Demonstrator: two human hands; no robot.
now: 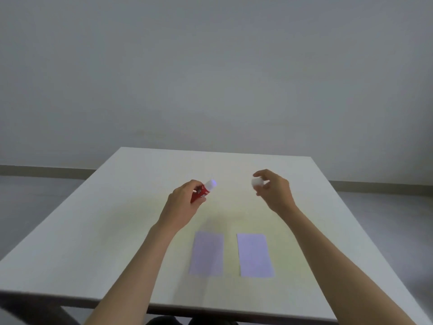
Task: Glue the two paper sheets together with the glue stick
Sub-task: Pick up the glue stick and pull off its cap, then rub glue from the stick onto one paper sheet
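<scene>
Fingers of the left hand (181,202) clasp the red glue stick (202,191), its uncapped tip jutting past them; right hand (273,191) pinches the white cap (257,182). Both paper sheets (207,254) lie on the desk (93,231) nearer the person.

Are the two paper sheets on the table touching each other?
Apart. The head view shows a plain strip of bare table between the left sheet and the right sheet, running their whole length.

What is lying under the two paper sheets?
Both paper sheets lie flat, side by side, on the white table. Nothing shows beneath them; anything thin underneath would be covered.
</scene>
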